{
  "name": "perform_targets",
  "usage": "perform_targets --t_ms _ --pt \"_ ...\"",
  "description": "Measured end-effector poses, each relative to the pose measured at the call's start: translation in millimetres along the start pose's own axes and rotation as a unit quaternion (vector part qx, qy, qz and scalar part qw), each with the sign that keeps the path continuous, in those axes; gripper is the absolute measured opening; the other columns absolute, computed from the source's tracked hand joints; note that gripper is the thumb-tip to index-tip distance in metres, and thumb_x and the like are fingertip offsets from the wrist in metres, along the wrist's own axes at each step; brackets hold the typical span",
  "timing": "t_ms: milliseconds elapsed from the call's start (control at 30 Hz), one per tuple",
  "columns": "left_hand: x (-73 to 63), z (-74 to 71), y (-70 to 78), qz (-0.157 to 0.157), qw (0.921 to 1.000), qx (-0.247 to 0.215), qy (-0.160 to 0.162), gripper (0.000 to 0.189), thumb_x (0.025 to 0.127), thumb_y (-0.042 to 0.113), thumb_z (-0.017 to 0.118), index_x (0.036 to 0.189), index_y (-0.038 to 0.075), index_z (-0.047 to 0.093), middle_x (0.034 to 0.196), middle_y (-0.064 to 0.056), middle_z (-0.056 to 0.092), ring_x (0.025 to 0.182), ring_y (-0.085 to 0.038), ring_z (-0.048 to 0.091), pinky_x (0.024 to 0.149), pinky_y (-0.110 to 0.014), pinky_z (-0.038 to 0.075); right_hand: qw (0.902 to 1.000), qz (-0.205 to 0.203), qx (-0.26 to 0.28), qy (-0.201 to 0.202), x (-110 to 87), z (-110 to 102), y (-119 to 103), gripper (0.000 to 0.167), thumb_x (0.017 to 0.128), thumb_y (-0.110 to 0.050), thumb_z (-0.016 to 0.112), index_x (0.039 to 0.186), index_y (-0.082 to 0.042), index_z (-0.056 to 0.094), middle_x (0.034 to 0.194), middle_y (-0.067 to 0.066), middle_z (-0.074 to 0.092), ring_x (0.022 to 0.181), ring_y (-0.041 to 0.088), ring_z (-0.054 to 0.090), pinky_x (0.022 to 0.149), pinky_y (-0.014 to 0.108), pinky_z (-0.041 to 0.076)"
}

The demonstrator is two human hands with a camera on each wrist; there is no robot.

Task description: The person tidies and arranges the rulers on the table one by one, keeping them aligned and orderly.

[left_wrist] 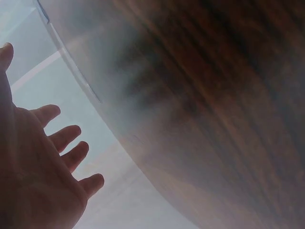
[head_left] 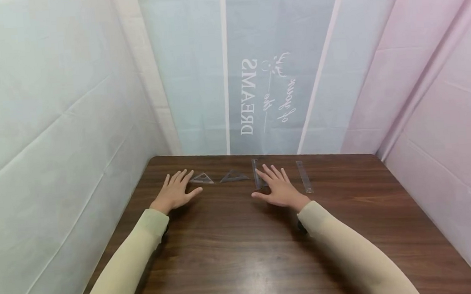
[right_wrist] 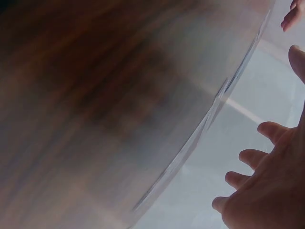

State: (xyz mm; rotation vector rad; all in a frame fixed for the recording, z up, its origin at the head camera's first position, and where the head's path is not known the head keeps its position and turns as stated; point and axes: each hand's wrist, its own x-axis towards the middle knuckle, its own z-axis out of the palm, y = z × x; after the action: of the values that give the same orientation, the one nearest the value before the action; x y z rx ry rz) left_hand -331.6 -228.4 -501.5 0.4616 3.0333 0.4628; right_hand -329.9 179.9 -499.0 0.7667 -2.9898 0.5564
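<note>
- Along the left, a pale white, creased fabric sheet [head_left: 54, 132]; along the right, a pinkish-white fabric sheet [head_left: 442, 119].
- Across the far side, a pale blue and grey fabric backdrop [head_left: 198, 76] with white stripes and sideways white lettering, "DREAMS" among the words.
- Between the sheets, a dark brown, wood-grain surface [head_left: 225, 239] with rounded far corners and a glossy patch in the near middle.
- Reaching in from the near left and near right, a pale yellow-green fabric left sleeve [head_left: 121, 269] and a matching right sleeve [head_left: 357, 252].
- Over the far right-middle, a bare right hand [head_left: 280, 190], back upward, fingers straight and spread, thumb toward the left.
- Over the far left, a bare left hand [head_left: 174, 194], back upward, fingers likewise extended and fanned, thumb toward the right.
- Right of the right hand, a long, clear plastic right ruler [head_left: 304, 177], lying flat near the far edge.
- At the right hand's fingers, partly covered in the head view, a clear, straight plastic left ruler [head_left: 256, 175]; contact impossible to tell.
- Between the hands, a clear grey, triangular plastic right set square [head_left: 234, 179].
- Just beside the left hand's fingertips, a smaller clear, triangular plastic left set square [head_left: 205, 182].
</note>
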Motion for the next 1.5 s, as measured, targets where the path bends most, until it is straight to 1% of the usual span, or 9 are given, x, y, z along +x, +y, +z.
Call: perform_targets --t_ms 200,300,467,600,700,967,1100,1300,1500 --pt "8.3 2.6 -5.9 -0.009 0.9999 0.005 -0.013 0.094 0.105 0.073 0.046 0.172 0.011 0.024 0.175 -0.024 0.023 0.161 -0.047 0.019 0.129 -0.064 0.001 0.9995 -0.028 -0.004 -0.011 23.0 10.0 -13.1 0.095 0.1 -0.068 0.063 0.173 -0.021 0.024 0.18 0.013 0.011 0.165 0.041 0.006 0.129 0.063 -0.002" --pt "11.7 4.8 -6.9 -0.012 0.9998 0.001 -0.017 0.095 0.104 0.074 0.046 0.171 0.01 0.026 0.174 -0.025 0.024 0.16 -0.048 0.021 0.129 -0.065 0.003 0.9993 -0.033 -0.009 -0.017 31.3 15.6 -18.9 0.095 0.101 -0.069 0.061 0.173 -0.021 0.023 0.18 0.012 0.01 0.165 0.04 0.007 0.13 0.062 -0.002" --pt "16.8 6.7 -6.7 -0.016 0.9996 -0.006 -0.021 0.095 0.104 0.073 0.048 0.171 0.008 0.026 0.173 -0.026 0.027 0.159 -0.048 0.023 0.129 -0.065 0.005 0.999 -0.032 -0.018 -0.026 43.8 21.1 -30.4 0.095 0.1 -0.072 0.059 0.173 -0.024 0.021 0.18 0.008 0.01 0.166 0.034 0.007 0.131 0.059 0.0" --pt "21.1 6.8 -4.7 -0.018 0.9996 -0.006 -0.022 0.093 0.106 0.069 0.049 0.17 0.005 0.027 0.172 -0.027 0.028 0.158 -0.048 0.026 0.129 -0.064 0.01 0.9989 -0.039 -0.006 -0.026 54.4 23.2 -41.3 0.095 0.1 -0.07 0.061 0.173 -0.021 0.024 0.18 0.009 0.014 0.166 0.034 0.009 0.131 0.059 0.002" --pt "24.4 5.9 -2.2 -0.022 0.9994 -0.009 -0.024 0.092 0.107 0.066 0.051 0.169 0.003 0.028 0.171 -0.027 0.03 0.157 -0.049 0.027 0.128 -0.065 0.016 0.9987 -0.045 0.005 -0.026 62.0 25.5 -47.7 0.094 0.1 -0.068 0.063 0.172 -0.017 0.028 0.179 0.012 0.018 0.165 0.037 0.013 0.131 0.059 0.004" --pt "35.0 3.4 4.0 -0.031 0.9992 -0.005 -0.025 0.088 0.108 0.061 0.055 0.166 -0.002 0.032 0.165 -0.03 0.036 0.15 -0.052 0.037 0.117 -0.068 0.036 0.9983 -0.052 0.003 -0.028 77.5 30.5 -57.5 0.093 0.1 -0.067 0.063 0.17 -0.015 0.032 0.176 0.016 0.026 0.163 0.039 0.021 0.131 0.058 0.009" --pt "39.9 3.4 5.8 -0.036 0.9991 0.006 -0.023 0.083 0.108 0.057 0.058 0.163 -0.004 0.039 0.162 -0.029 0.041 0.144 -0.05 0.043 0.113 -0.066 0.041 0.9978 -0.055 0.01 -0.036 84.3 30.5 -63.3 0.093 0.101 -0.066 0.063 0.169 -0.012 0.033 0.175 0.018 0.027 0.163 0.038 0.022 0.132 0.056 0.009" --pt "46.2 5.0 9.0 -0.045 0.9986 0.024 -0.017 0.071 0.107 0.052 0.062 0.154 -0.001 0.054 0.153 -0.026 0.05 0.131 -0.043 0.053 0.103 -0.061 0.05 0.9968 -0.06 0.001 -0.052 93.9 34.0 -71.4 0.09 0.103 -0.063 0.063 0.168 -0.008 0.035 0.173 0.019 0.031 0.161 0.036 0.027 0.131 0.053 0.016" --pt "50.0 5.5 16.3 -0.062 0.9974 0.029 -0.021 0.066 0.106 0.049 0.067 0.15 0.001 0.059 0.143 -0.025 0.057 0.121 -0.042 0.059 0.093 -0.059 0.054 0.9963 -0.058 -0.001 -0.063 100.6 37.2 -77.9 0.086 0.103 -0.057 0.067 0.166 -0.008 0.037 0.172 0.015 0.036 0.16 0.031 0.033 0.131 0.047 0.021"
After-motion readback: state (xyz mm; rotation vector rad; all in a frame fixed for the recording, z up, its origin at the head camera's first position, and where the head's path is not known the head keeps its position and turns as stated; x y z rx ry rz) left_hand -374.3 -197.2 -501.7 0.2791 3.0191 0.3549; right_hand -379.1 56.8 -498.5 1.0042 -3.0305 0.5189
